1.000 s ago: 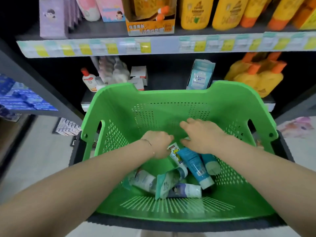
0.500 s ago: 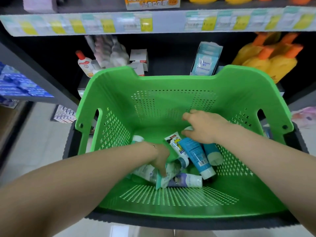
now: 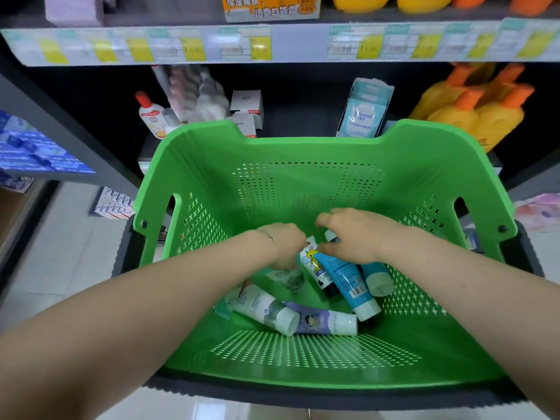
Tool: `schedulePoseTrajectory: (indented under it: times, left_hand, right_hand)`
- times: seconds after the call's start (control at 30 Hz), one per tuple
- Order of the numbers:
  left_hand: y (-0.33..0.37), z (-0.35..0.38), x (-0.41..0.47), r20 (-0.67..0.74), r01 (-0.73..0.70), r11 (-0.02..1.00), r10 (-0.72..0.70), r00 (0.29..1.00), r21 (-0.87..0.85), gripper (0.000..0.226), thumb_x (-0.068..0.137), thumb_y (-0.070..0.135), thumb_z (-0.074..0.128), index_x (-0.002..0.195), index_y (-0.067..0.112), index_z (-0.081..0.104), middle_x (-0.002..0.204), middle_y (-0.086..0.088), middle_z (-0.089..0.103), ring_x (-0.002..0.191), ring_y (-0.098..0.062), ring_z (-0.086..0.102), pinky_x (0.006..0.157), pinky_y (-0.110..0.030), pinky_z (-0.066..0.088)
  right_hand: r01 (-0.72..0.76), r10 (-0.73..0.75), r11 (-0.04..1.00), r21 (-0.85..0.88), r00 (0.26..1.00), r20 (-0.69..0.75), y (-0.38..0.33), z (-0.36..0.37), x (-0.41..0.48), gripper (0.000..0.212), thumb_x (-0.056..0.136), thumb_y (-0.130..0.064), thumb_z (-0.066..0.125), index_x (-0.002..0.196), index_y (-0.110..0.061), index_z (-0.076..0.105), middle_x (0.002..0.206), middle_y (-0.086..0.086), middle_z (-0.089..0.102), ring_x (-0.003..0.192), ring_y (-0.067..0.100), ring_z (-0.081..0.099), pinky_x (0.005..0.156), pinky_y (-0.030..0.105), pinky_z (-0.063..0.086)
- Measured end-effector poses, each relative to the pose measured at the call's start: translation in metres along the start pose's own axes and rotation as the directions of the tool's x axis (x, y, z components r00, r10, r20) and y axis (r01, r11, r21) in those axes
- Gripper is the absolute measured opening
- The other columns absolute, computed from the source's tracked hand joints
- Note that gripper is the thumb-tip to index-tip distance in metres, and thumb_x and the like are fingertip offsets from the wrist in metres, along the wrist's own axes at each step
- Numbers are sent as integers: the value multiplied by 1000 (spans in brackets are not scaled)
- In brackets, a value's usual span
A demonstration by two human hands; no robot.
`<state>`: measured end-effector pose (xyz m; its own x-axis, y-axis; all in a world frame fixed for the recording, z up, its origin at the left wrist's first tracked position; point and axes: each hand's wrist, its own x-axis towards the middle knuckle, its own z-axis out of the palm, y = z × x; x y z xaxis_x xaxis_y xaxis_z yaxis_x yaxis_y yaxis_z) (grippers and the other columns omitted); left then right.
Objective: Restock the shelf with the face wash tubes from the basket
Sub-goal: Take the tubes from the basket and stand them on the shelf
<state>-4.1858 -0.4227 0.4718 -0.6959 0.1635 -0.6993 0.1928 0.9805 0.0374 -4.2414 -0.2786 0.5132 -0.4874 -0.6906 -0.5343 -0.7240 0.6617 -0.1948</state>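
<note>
Both hands in the green basket (image 3: 303,153) w/ face wash tubes.
Left hand (image 3: 286,245) curls down, grip can't tell; right hand (image 3: 353,234) spread over blue tube (image 3: 345,283).

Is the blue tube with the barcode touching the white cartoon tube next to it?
Touching. The head view shows the blue tube lying against and partly over the white cartoon tube, no gap between them.

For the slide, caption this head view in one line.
Both hands, left and right, reach among face wash tubes in a green basket before a shelf.
</note>
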Motion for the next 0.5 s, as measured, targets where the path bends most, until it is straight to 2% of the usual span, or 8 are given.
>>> schedulePoseTrajectory:
  times: [0.13,0.23,0.37,0.47,0.5]
  left_hand:
    - [-5,-20,-8,-103,40,998,-44,994,-45,35,95,25,57,65,15,44,67,-1,49,61,-16,53,56,-28,47]
    - [-10,-40,-18,-172,72,993,-87,981,-94,37,94,29,61,66,15,43,67,0,49,59,-13,51,53,-25,44]
    - [-12,-62,-37,-288,78,993,-100,952,-87,35,93,37,61,68,17,47,68,2,50,72,-21,59,61,-32,46]
    - [-14,-75,-54,-340,58,996,-79,937,-72,23,92,42,60,80,23,62,75,4,55,78,-21,58,64,-33,45]
    - [-15,-79,-60,-353,47,996,-71,933,-76,24,92,43,61,75,25,60,73,6,54,76,-20,57,64,-32,44]
  right_hand:
    - [9,-10,1000,12,999,32,1,2,0,50,95,-42,54,136,-16,44,121,8,55,104,26,57,85,39,51]
    - [11,-11,999,31,1000,14,3,2,-1,51,93,-37,58,137,-15,41,118,8,56,100,26,58,83,40,52]
    - [9,-2,996,93,998,-70,6,-2,0,59,90,-30,63,140,-15,34,118,9,53,101,25,54,80,34,47]
    - [36,-7,975,219,991,-134,5,-8,-2,66,87,-27,69,143,-24,32,120,7,52,106,24,53,88,37,48]
    - [48,-9,963,264,989,-147,4,-11,-3,66,86,-27,70,142,-25,34,122,5,52,109,23,52,91,38,48]
